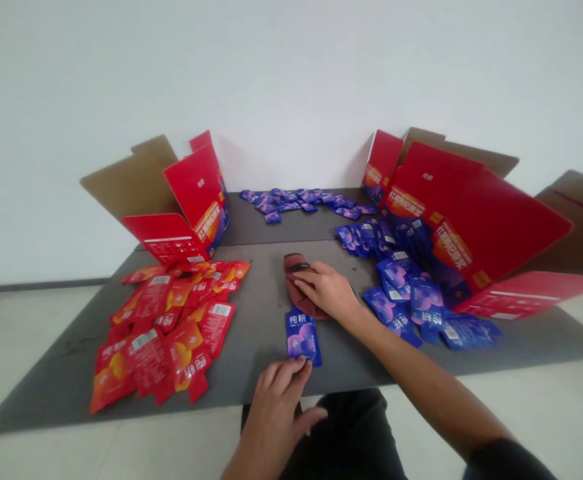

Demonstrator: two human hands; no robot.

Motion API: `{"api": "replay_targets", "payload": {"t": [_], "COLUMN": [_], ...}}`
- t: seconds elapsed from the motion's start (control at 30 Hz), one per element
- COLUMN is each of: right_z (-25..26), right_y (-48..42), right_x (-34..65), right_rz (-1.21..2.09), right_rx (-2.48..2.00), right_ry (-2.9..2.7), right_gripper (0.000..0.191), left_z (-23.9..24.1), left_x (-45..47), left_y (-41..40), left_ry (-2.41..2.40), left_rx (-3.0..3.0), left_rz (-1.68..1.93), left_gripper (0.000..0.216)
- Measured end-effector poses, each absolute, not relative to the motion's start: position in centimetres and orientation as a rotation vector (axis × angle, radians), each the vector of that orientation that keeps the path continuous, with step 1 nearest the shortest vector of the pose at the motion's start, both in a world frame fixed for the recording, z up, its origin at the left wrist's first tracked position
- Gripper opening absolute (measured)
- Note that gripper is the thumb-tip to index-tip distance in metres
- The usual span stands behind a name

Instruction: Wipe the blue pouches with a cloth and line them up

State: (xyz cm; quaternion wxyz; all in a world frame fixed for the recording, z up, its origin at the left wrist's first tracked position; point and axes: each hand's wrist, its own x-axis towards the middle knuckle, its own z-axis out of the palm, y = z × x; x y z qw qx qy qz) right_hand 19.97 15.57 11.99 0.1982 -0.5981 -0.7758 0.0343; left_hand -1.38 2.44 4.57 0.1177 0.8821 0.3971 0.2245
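Observation:
A single blue pouch (302, 339) with pale print lies flat near the table's front edge. My left hand (279, 407) rests its outstretched fingertips on the pouch's lower edge, thumb spread apart. Over the pouch's upper end sits a bunched reddish-brown cloth (294, 263) with a dark band. My right hand (329, 288) grips this cloth from above and presses it to the table, its fingers bent over it; part of the cloth is hidden under the palm.
Red and orange pouches (176, 327) lie heaped at left, before an open red carton (169, 233). Blue pouches (396, 280) are piled at right beside open red cartons (481, 213). More blue pouches (301, 199) lie scattered along the back of the grey table (251, 267), near the wall.

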Motion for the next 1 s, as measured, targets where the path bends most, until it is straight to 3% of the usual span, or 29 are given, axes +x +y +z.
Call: {"api": "replay_targets", "payload": {"t": [0.13,0.33,0.57,0.67,0.8,1.0], "right_z": [12.7,8.6,6.1,6.4,6.1,4.2], "right_y": [9.5,1.9,0.4,0.3,0.1,0.3], "right_x": [21.2,22.8,23.4,23.5,23.8,23.9], "right_rz": [0.16,0.243,0.363,0.428,0.501,0.569], "right_rx": [-1.475,-1.4,-1.327,-1.312,-1.235,-1.093], "right_ry": [-1.837,-1.541,-1.444,-1.387,-1.389,-1.448], "right_gripper": [0.03,0.03,0.027,0.026,0.026,0.025], "left_z": [6.4,7.0,6.6,6.1,6.5,12.0], "left_x": [-1.2,2.4,3.6,3.0,2.5,6.5], "left_y": [5.7,8.7,9.7,10.6,12.1,17.1], "left_ry": [1.319,1.841,1.802,1.683,1.455,1.477], "left_rx": [2.464,2.49,2.358,2.106,1.717,1.696], "left_rz": [0.687,0.512,0.286,0.429,0.632,0.951], "left_gripper": [0.033,0.054,0.065,0.066,0.05,0.059]}}
